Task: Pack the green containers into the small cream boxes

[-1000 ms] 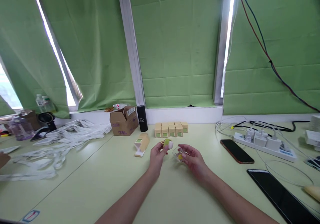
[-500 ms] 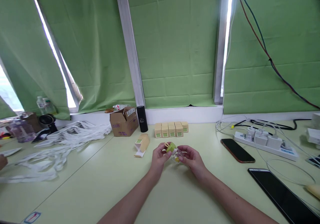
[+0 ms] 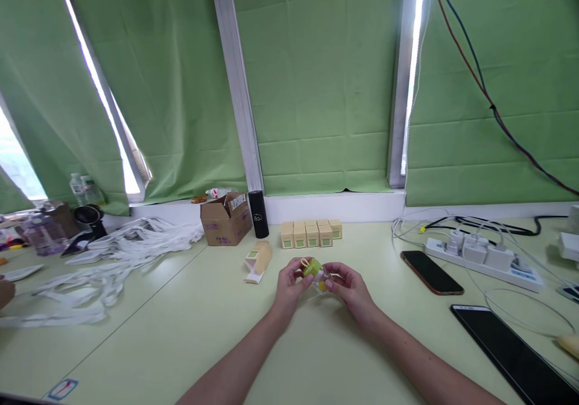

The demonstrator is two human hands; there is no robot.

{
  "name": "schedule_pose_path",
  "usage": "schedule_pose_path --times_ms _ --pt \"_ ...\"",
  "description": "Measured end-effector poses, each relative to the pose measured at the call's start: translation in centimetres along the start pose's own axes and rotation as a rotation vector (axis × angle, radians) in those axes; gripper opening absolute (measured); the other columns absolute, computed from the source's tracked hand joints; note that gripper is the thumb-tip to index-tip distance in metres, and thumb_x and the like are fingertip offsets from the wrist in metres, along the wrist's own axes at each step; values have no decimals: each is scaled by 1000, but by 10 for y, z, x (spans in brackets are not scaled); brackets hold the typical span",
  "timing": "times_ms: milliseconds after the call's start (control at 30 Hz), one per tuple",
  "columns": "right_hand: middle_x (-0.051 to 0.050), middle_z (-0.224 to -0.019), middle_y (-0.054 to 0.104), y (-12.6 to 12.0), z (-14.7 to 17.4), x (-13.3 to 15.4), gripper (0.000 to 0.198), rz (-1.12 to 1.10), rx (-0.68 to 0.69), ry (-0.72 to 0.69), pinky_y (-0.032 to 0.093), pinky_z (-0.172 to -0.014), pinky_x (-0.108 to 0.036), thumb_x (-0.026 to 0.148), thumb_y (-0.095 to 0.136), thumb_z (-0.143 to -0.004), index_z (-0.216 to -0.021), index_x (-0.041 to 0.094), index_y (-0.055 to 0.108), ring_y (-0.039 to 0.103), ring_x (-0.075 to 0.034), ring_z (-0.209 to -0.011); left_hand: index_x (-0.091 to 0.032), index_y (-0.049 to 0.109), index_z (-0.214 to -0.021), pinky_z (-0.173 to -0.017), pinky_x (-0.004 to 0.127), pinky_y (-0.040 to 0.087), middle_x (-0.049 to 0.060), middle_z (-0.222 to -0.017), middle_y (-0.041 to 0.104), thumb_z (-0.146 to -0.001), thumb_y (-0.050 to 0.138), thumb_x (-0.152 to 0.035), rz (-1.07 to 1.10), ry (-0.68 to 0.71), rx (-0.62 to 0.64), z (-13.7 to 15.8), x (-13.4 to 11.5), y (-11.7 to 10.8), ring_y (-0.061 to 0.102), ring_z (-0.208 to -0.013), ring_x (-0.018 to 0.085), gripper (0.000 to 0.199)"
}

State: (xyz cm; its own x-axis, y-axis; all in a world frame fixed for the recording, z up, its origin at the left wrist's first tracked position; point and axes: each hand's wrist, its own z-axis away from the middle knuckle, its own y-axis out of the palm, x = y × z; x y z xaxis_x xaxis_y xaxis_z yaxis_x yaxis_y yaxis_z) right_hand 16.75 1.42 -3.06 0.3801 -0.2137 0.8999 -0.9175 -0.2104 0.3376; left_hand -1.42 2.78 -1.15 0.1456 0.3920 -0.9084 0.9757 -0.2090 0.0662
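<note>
Between my hands, above the table (image 3: 190, 332), is a small clear container with a green cap (image 3: 312, 267) and a pale cord loop. Something yellow shows at its lower part; what it is I cannot make out. My left hand (image 3: 289, 284) pinches the green cap side with thumb and fingers. From the other side, my right hand (image 3: 347, 284) grips the clear part, its fingertips partly hiding it. An opened small kraft box (image 3: 260, 256) with a white flap lies on its side, beyond my left hand. Several small kraft boxes (image 3: 312, 236) with green labels stand in a row behind.
A cardboard carton (image 3: 225, 224) and a black cylinder (image 3: 258, 215) stand at the back. White straps (image 3: 131, 245) are heaped on the left, near another person's hand (image 3: 5, 293). To the right lie a phone (image 3: 432, 272), a tablet (image 3: 511, 350), a power strip (image 3: 484, 260) and loose cables.
The container is turned slightly between my fingers, and its green cap shows a little more. The whole view shifts slightly. Both hands keep their hold.
</note>
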Motion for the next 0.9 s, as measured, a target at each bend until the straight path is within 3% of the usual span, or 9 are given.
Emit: schedule_pose_path --times_ms 733,900 --pt "-11 -110 75 -1 1 -1 50 58 5 -11 55 -90 -45 48 91 -65 -103 21 72 70 -30 -100 -19 77 -109 -83 36 51 11 -106 66 -72 83 -49 -136 46 61 0 2 -1 62 -100 28 47" --pt "-11 -113 74 -1 1 -1 51 36 4 -12 56 -88 -44 48 91 -66 -104 21 71 70 -29 -98 -22 70 -122 -85 34 50 12 -117 63 -79 76 -52 -81 10 -60 1 -2 0 58 -104 26 52"
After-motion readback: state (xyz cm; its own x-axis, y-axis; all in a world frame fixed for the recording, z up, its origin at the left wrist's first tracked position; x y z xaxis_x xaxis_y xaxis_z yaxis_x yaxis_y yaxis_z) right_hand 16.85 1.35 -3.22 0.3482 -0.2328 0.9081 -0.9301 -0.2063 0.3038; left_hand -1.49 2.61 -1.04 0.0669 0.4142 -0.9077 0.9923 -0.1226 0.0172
